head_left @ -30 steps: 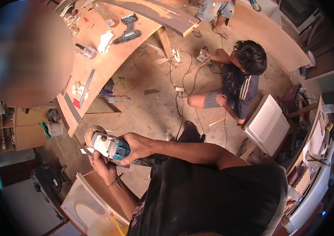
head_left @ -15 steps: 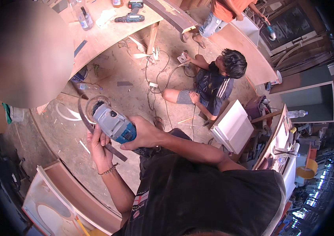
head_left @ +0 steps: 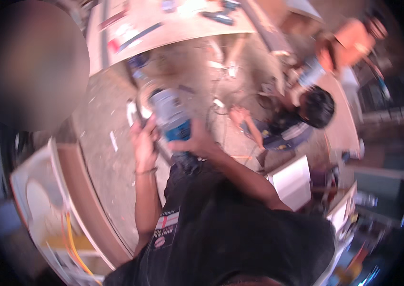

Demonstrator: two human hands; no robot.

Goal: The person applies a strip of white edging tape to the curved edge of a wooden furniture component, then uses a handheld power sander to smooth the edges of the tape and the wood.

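Item 1, logged from my distant seat: power tool (head_left: 172, 117), grey head and blue body, held above the floor (head_left: 99, 117) in front of the wearer's dark shirt (head_left: 249, 238). Right hand (head_left: 198, 139), closed round the blue body, probably because that part suits a grip and leaves the grey head pointing away from the torso. Item 2: dark strip (head_left: 140, 114), slim, slanting just beside the tool. Left hand (head_left: 144, 143), fingers curled on the strip, likely to steady it (blur hides the exact contact from me). Item 3: workbench (head_left: 183, 37), beyond the 2 hands, bearing 1 drill (head_left: 218, 18), presumably set there to stay off the floor.
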